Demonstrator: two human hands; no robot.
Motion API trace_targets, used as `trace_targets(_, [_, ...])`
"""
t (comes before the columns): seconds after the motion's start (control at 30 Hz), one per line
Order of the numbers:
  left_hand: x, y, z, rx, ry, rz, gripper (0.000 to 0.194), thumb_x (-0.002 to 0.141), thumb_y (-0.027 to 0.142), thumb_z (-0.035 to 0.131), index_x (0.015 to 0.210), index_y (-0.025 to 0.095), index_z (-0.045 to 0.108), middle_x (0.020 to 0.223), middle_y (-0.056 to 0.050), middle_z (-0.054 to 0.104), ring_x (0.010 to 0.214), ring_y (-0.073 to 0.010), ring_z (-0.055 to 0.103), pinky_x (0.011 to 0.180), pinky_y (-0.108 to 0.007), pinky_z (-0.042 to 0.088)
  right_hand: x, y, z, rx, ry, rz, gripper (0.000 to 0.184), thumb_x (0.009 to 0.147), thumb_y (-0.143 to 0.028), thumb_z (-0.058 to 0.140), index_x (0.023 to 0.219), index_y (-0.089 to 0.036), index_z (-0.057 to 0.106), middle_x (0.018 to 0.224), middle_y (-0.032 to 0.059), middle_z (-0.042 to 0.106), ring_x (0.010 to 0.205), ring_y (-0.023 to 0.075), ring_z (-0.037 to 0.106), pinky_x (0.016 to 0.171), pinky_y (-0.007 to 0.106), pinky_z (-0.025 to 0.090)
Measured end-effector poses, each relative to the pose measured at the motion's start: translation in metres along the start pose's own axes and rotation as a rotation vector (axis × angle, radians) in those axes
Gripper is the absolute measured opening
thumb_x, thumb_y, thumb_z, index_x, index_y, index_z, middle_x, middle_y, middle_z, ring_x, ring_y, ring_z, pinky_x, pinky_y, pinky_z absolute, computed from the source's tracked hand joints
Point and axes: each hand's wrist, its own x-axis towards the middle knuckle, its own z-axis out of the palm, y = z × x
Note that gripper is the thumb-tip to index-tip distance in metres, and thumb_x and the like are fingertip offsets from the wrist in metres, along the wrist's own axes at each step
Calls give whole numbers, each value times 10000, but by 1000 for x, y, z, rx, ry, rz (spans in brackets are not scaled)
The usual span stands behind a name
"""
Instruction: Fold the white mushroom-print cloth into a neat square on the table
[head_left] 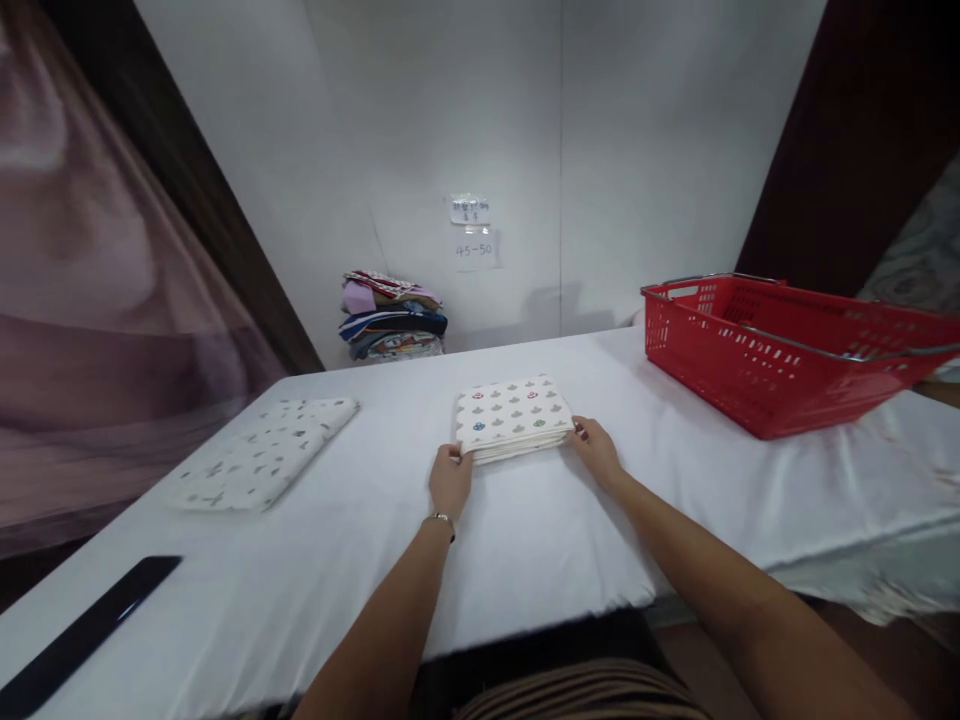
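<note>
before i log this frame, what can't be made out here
- Inside of the red basket: head view, mostly hidden by its near wall.
- Undersides of the folded cloth and the left cloth: face down.
- Dark flat object: cut off by the left edge.
- Upper paper label: writing too small.

A red plastic shopping basket [757, 370] stands on the right of the white-covered tabletop [540, 560]. Toward the back left, a stack of folded fabrics [394, 318] sits near the wall [630, 180], left of two paper labels, the lower reading "45-50".
</note>
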Motion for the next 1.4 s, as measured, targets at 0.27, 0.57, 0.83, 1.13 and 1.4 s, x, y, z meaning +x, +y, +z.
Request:
trace_targets(0.27, [4, -6, 6, -45, 72, 67, 146, 770, 349, 520, 835, 219, 514, 836, -3, 582, 705, -149, 547, 655, -266, 404, 2, -1, 1, -16, 13, -35, 346, 793, -323, 475, 1097, -208, 593, 923, 24, 580, 721, 154, 520, 741, 308, 430])
trace_targets(0.57, [8, -11, 10, -104, 44, 62, 114, 752, 327, 526, 793, 222, 511, 772, 13, 591, 697, -145, 548, 626, -253, 394, 10, -1, -3, -58, 7, -17, 271, 790, -256, 475, 992, -206, 650, 923, 26, 624, 754, 153, 548, 736, 285, 422])
trace_targets(0.83, [5, -8, 5, -35, 33, 71, 28, 741, 247, 500, 733, 220, 496, 719, 18, 586, 656, -143, 531, 575, -244, 358, 8, 8, -1, -107, 6, 19, 220, 801, -236, 482, 919, -217, 667, 927, 15, 655, 771, 153, 566, 703, 261, 407])
trace_targets(1.13, [1, -11, 5, 45, 139, 328, 173, 763, 195, 494, 929, 193, 543, 981, -64, 581, 922, -201, 533, 793, -329, 430, 5, 0, -6, -264, 35, -229, 306, 785, -151, 487, 1043, -204, 643, 1108, 71, 588, 1014, 206, 517, 840, 311, 406])
trace_targets(1.4, [5, 20, 10, 214, -49, 651, 206, 870, 247, 447, 953, 248, 636, 1034, -41, 617, 1016, -210, 500, 857, -359, 376, 19, -46, 16, -423, -211, -441, 250, 884, -179, 450, 958, -232, 683, 1017, 45, 653, 967, 187, 526, 832, 313, 351])
